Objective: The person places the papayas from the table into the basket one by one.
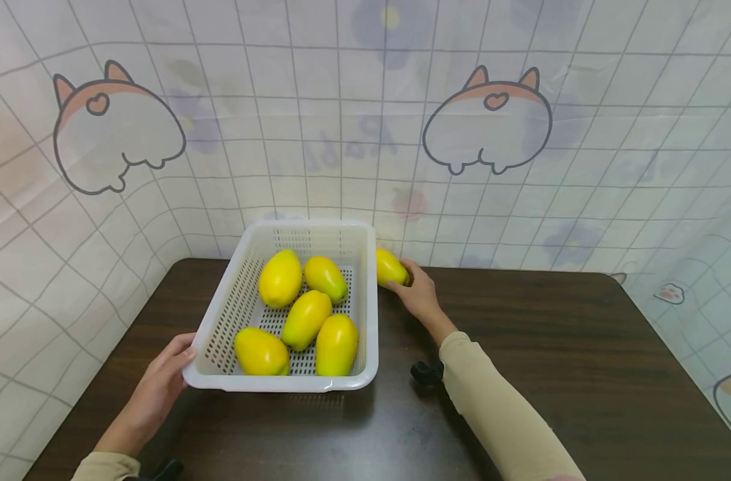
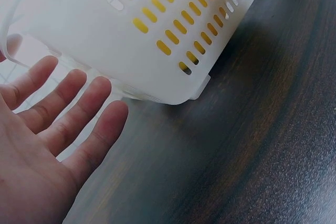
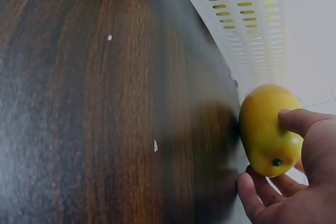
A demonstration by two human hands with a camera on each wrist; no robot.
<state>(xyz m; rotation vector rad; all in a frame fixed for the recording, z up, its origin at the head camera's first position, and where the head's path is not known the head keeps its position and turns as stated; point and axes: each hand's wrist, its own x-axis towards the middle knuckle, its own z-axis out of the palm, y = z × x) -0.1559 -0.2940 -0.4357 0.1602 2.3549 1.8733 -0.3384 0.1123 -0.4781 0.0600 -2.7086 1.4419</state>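
A white plastic basket point(image 1: 370, 321) with slotted sides stands on the dark table. Several yellow mangoes point(image 1: 307, 319) lie inside it. My left hand point(image 1: 161, 377) holds the basket at its near left corner. Its thumb lies over the rim, and the fingers point(image 2: 107, 124) stretch along the outside under the edge. Beyond the basket's right side, near the back of the table, my right hand point(image 1: 418, 290) grips one more mango point(image 3: 270, 127). The thumb presses on that mango's side, while the other fingers reach around and beneath it. The basket wall partly covers this mango in the head view.
The brown wood-grain table point(image 1: 540, 334) extends to the right of the basket. Behind it hangs a white gridded cloth point(image 1: 341, 133) with cartoon animals, which also covers both sides. A black strap piece point(image 1: 427, 373) shows at my right wrist.
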